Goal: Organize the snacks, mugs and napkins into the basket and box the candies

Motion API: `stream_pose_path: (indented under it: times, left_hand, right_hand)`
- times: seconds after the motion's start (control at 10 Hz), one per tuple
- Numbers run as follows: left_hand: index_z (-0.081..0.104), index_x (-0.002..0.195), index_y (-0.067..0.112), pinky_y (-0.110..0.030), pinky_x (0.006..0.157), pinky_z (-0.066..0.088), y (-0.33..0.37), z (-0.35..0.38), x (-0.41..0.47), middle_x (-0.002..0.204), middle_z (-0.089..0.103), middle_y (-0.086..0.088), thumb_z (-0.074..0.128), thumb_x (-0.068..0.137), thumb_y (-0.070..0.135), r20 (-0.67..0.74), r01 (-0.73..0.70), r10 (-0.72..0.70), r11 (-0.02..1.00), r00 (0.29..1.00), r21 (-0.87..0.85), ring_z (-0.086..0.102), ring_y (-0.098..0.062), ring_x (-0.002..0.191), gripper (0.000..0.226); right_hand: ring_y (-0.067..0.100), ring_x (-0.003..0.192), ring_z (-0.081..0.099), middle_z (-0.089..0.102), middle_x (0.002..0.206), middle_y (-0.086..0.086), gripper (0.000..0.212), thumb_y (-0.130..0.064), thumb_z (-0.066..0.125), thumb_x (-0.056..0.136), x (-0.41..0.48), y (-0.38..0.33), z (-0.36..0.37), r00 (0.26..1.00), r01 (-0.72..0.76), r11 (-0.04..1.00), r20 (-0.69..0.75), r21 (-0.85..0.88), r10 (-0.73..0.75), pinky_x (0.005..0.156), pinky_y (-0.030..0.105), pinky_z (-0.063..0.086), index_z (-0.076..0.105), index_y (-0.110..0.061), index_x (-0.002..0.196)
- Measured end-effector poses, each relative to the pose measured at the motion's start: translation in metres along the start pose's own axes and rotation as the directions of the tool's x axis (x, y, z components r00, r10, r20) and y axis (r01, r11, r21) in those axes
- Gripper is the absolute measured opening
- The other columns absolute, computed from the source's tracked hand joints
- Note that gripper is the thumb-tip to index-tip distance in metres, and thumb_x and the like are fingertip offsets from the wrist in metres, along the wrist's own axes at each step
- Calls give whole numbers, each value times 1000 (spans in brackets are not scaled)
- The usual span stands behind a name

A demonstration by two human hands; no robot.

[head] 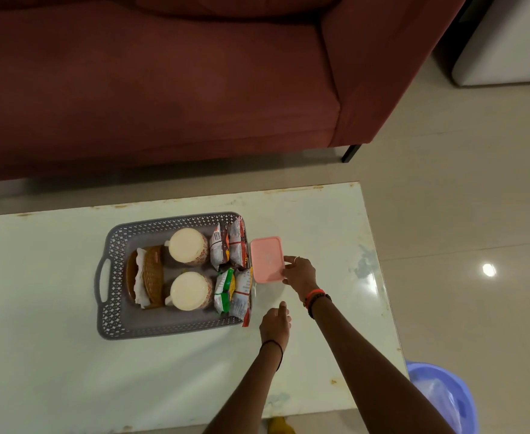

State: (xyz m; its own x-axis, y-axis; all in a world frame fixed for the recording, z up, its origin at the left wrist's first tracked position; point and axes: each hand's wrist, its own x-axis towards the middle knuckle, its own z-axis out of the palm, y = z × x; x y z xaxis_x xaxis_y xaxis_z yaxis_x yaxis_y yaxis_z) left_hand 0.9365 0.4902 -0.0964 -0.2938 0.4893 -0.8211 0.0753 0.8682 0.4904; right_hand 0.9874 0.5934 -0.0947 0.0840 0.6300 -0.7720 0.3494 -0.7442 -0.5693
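A grey perforated basket (113, 255) sits on the white table. Inside it are two cream mugs, one at the back (187, 246) and one at the front (191, 291). A brown wicker holder with white napkins (147, 278) stands at the basket's left. Snack packets fill its right side, dark ones behind (228, 245) and green-and-white ones in front (232, 291). A pink lidded box (266, 258) lies just right of the basket. My right hand (299, 272) grips the box's right edge. My left hand (275, 322) hovers over the table near the basket's front right corner, fingers loosely curled, holding nothing.
A maroon sofa (163, 89) stands beyond the table's far edge. A blue bin (445, 399) with a plastic liner is on the floor at the table's near right corner. A white cabinet (505, 42) stands at the far right. The floor is tiled.
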Motion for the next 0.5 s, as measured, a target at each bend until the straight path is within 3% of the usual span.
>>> stream_pose_path:
  times: [0.2, 0.3, 0.4, 0.5]
  left_hand:
    - [63, 103, -1, -36, 84, 50, 1, -12, -6, 103, 70, -17, 37, 98, 31, -12, -37, 36, 999, 999, -35, 65, -27, 91, 42]
    - [63, 100, 0, -27, 72, 44, 2, -17, -14, 93, 67, -11, 37, 98, 32, 3, -51, 51, 998, 999, -39, 60, -20, 80, 41]
    - [63, 97, 2, -26, 75, 45, 4, -22, -23, 93, 68, -11, 36, 98, 32, 14, -82, 82, 997, 997, -15, 61, -21, 82, 40]
    - [64, 100, 2, -32, 90, 46, 6, -34, -41, 104, 70, -15, 36, 98, 32, 1, -137, 137, 989, 991, 55, 64, -27, 99, 41]
  right_hand:
    - [38, 111, 61, 63, 121, 21, 46, 4, 54, 85, 1, -8, 1, 993, 27, 989, 116, -148, -10, 96, 42, 52, 51, -1, 131]
    - [27, 113, 57, 59, 130, 16, 50, -6, 54, 88, -3, -11, -4, 990, 69, 946, 139, -317, -26, 104, 33, 43, 45, -4, 137]
    - [25, 124, 52, 54, 137, 13, 47, -8, 50, 91, -15, -15, -9, 993, 108, 908, 79, -405, -83, 105, 26, 36, 44, -3, 137]
    - [28, 135, 40, 46, 144, 14, 47, -5, 45, 92, -38, -5, -9, 981, 165, 883, -16, -439, -191, 112, 30, 29, 42, -3, 138]
